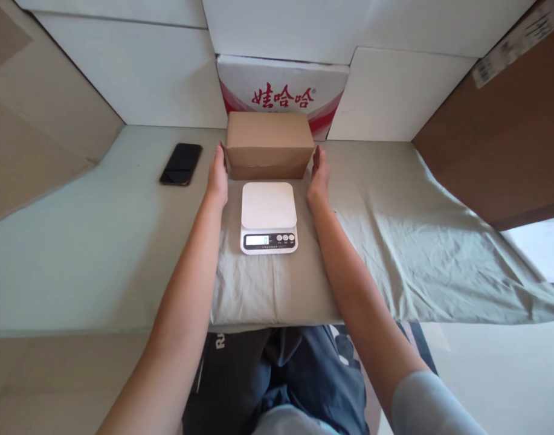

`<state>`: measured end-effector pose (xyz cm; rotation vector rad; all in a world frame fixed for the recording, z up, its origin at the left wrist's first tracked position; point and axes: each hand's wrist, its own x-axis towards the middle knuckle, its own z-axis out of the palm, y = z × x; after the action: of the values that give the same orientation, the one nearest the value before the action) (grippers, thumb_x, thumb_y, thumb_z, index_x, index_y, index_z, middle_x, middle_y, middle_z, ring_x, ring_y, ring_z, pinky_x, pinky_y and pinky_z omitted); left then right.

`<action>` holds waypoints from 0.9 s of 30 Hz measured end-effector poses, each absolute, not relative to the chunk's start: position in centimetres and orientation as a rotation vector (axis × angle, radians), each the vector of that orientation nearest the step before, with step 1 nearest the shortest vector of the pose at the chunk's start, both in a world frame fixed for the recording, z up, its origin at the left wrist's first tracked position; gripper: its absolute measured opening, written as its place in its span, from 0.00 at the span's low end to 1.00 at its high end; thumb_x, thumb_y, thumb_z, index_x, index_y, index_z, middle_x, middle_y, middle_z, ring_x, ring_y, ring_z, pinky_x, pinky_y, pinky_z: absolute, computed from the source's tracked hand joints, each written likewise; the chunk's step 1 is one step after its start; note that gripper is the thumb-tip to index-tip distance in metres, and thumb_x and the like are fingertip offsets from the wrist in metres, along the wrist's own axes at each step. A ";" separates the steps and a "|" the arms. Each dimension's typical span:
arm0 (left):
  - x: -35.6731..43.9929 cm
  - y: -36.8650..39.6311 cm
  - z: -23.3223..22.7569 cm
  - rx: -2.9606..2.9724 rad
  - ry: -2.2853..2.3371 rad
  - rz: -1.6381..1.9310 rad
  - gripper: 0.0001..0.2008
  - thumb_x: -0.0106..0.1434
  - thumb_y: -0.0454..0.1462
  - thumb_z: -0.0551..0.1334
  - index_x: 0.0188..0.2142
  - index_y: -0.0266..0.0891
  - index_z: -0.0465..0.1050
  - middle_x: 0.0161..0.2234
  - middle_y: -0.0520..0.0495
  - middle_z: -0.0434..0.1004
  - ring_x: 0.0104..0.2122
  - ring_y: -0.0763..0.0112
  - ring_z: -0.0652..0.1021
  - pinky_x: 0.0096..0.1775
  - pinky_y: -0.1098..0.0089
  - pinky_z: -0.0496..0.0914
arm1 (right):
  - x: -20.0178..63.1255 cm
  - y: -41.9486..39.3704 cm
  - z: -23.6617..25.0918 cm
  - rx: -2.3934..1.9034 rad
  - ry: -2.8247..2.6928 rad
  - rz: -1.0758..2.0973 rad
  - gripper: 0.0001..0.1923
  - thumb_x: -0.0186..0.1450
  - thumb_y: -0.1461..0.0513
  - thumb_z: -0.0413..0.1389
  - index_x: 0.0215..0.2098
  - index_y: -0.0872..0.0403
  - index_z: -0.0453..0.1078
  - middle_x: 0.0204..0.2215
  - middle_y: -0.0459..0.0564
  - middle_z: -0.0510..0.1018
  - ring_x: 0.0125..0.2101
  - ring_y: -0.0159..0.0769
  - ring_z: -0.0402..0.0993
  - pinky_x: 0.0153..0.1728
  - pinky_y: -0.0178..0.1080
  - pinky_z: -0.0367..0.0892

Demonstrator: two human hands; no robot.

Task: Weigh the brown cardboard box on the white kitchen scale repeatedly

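A plain brown cardboard box (267, 151) is between my two hands, just behind the kitchen scale. My left hand (219, 177) presses along the box's left end, and my right hand (319, 174) along its right end; the fingertips are partly hidden behind the box's ends. Whether the box's underside touches the cloth is hard to tell. In front of it, between my forearms, the white digital kitchen scale (268, 208) lies with its bare platform facing up. Its lit display (257, 240) reads 0.
A black smartphone (181, 164) lies left of my left hand on the pale green tablecloth (99, 241). White boxes (136, 72) and a red-and-white printed carton (283, 84) wall off the back. Large cardboard boxes stand left (36, 121) and right (498, 139).
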<state>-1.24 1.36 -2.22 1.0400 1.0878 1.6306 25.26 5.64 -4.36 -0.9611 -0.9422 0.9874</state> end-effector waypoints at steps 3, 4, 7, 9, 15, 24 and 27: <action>-0.5 0.6 -1.6 0.986 1.106 1.645 0.27 0.77 0.50 0.48 0.66 0.42 0.69 0.73 0.47 0.65 0.73 0.66 0.64 0.74 0.59 0.56 | 25.3 5.8 -4.9 -0.964 -0.951 1.022 0.43 0.64 0.31 0.48 0.68 0.44 0.65 0.72 0.39 0.66 0.77 0.42 0.52 0.80 0.53 0.44; -0.4 0.4 -1.4 0.968 1.111 1.640 0.26 0.77 0.50 0.48 0.66 0.42 0.69 0.72 0.47 0.65 0.73 0.66 0.64 0.74 0.60 0.57 | 25.3 5.8 -5.0 -0.960 -0.951 1.035 0.43 0.65 0.30 0.48 0.68 0.43 0.65 0.72 0.38 0.67 0.77 0.41 0.52 0.80 0.53 0.44; -0.2 -0.1 -0.9 0.942 1.108 1.625 0.28 0.78 0.50 0.46 0.68 0.41 0.67 0.73 0.45 0.64 0.73 0.67 0.65 0.73 0.61 0.58 | 25.0 6.0 -5.1 -0.960 -0.950 1.062 0.44 0.65 0.28 0.45 0.67 0.43 0.64 0.70 0.36 0.69 0.75 0.38 0.55 0.79 0.53 0.45; -0.2 -0.2 -0.8 0.941 1.101 1.619 0.28 0.78 0.50 0.47 0.68 0.41 0.67 0.73 0.44 0.64 0.73 0.66 0.65 0.73 0.60 0.58 | 24.8 5.9 -4.8 -0.963 -0.954 1.090 0.46 0.64 0.28 0.43 0.67 0.45 0.64 0.68 0.35 0.73 0.73 0.36 0.58 0.78 0.51 0.48; 0.1 -0.4 -0.7 0.958 1.108 1.605 0.27 0.75 0.55 0.51 0.62 0.47 0.74 0.69 0.47 0.71 0.72 0.64 0.66 0.71 0.61 0.62 | 24.0 4.8 -3.8 -0.957 -0.931 1.163 0.38 0.68 0.35 0.48 0.61 0.51 0.71 0.67 0.42 0.75 0.69 0.32 0.65 0.74 0.41 0.56; 0.5 -1.0 0.2 0.926 1.091 1.605 0.27 0.77 0.51 0.48 0.61 0.39 0.72 0.69 0.41 0.70 0.70 0.63 0.69 0.70 0.61 0.63 | 23.9 3.9 -2.5 -1.003 -0.911 1.167 0.26 0.71 0.43 0.51 0.59 0.47 0.69 0.70 0.41 0.70 0.71 0.31 0.61 0.78 0.45 0.48; 0.2 -2.3 1.5 0.991 1.052 1.631 0.28 0.74 0.58 0.52 0.60 0.44 0.74 0.70 0.45 0.70 0.72 0.61 0.66 0.72 0.59 0.61 | 24.1 2.2 -0.5 -0.926 -0.969 1.142 0.27 0.69 0.41 0.52 0.58 0.46 0.71 0.69 0.42 0.71 0.73 0.37 0.60 0.78 0.50 0.51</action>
<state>0.20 -2.27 1.50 0.9909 1.0521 1.6309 24.13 2.25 -0.53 -0.9260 -0.9686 1.1416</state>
